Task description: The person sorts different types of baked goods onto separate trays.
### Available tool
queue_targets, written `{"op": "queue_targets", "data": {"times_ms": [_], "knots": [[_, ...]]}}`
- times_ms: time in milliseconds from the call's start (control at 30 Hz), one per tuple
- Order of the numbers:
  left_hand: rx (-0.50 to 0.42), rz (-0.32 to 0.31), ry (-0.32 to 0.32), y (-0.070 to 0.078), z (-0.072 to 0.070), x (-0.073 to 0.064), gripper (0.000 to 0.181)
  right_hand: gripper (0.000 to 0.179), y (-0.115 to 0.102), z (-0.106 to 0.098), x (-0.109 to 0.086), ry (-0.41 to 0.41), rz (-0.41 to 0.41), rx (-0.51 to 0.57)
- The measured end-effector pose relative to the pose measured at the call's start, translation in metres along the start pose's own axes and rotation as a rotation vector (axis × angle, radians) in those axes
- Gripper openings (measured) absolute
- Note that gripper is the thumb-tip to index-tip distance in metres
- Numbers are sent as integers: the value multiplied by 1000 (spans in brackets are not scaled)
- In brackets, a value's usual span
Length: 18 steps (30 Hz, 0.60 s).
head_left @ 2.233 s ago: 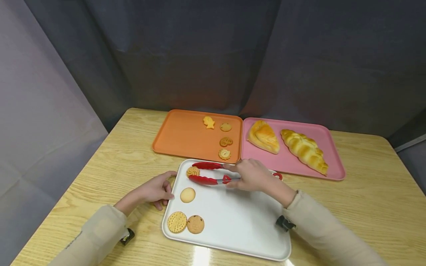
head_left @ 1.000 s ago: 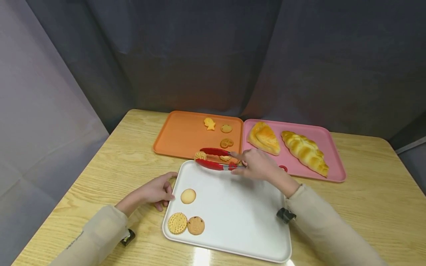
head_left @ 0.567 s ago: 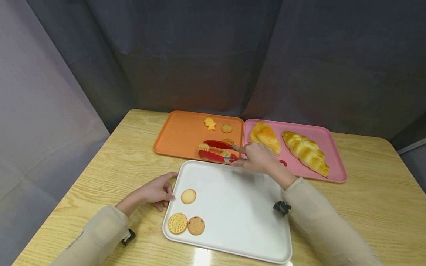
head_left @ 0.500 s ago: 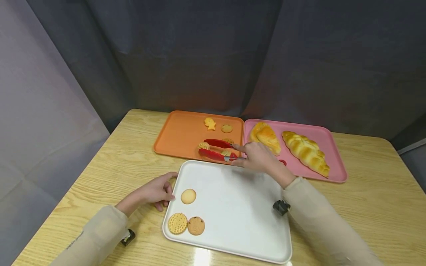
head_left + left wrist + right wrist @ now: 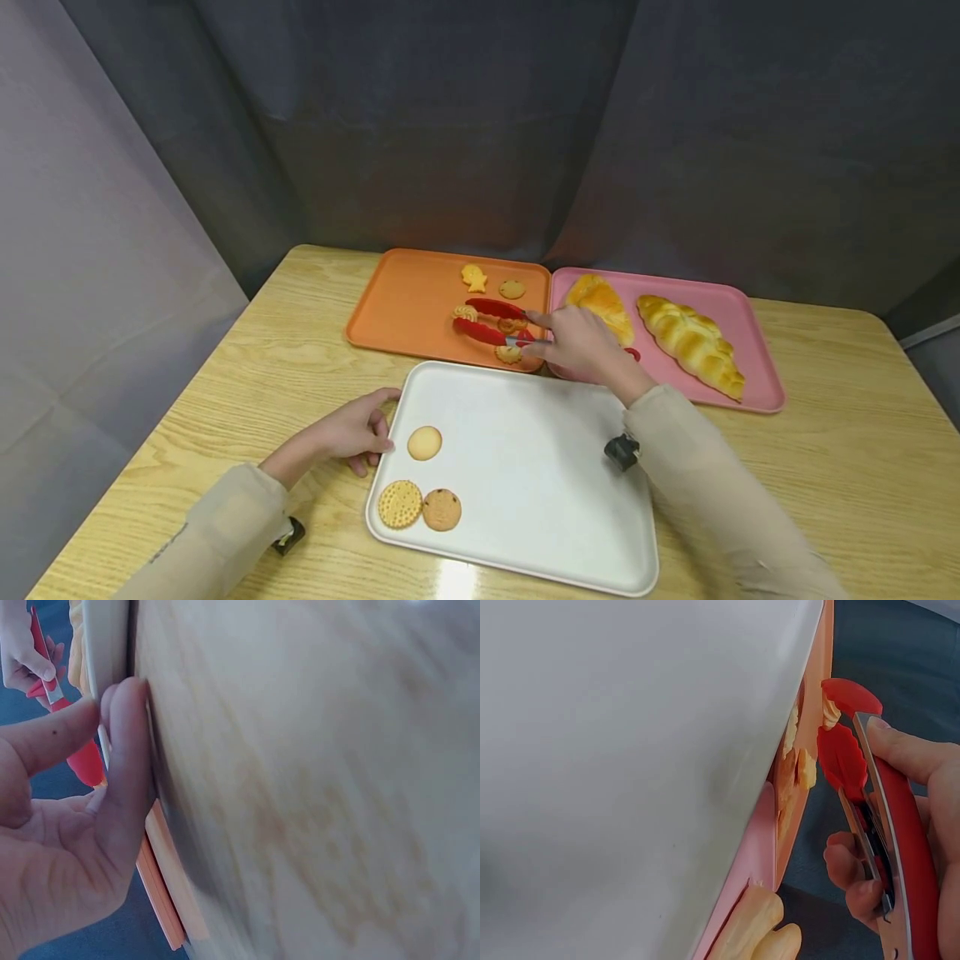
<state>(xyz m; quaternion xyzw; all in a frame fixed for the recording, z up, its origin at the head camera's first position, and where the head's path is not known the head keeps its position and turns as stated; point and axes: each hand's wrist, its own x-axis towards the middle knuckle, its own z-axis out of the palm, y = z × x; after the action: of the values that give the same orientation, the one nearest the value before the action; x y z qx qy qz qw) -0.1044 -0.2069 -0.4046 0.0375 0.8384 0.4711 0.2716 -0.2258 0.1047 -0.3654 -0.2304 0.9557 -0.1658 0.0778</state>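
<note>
Moved the swirl cookie (image 5: 465,313) forward and slightly right since the earlier frame, off the far-left corner of the white tray (image 5: 547,483) and out over the orange tray (image 5: 412,308), to the left of the right hand (image 5: 581,337). Gripping the red tongs (image 5: 478,331) in that hand, thumb and fingers wrapped round the arms, with the cookie between the tips. Cannot tell from these views resting from hovering there. Holding the near tray's edge lightly with the left hand (image 5: 352,433), fingers partly curled, unmoved from before. Leaves a plain cookie (image 5: 424,443) just right of that hand, with a dotted cookie (image 5: 401,504) and a chocolate-chip cookie (image 5: 442,509) nearer the body. Passing close to a scalloped cookie (image 5: 508,354), left of the right hand and on the near side of the tongs. Looks like a carry between trays, release not yet done.
</note>
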Motion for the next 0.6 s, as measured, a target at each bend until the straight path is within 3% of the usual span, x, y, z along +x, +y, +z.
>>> {"op": "queue_targets", "data": {"times_ms": [233,600], "knots": [[-4,-3,1,0,0,0,69,64,1,3,10,-12,76,14],[2,0,-1,-1,0,1,69,66,6,8,17,-13,92,-10]]}}
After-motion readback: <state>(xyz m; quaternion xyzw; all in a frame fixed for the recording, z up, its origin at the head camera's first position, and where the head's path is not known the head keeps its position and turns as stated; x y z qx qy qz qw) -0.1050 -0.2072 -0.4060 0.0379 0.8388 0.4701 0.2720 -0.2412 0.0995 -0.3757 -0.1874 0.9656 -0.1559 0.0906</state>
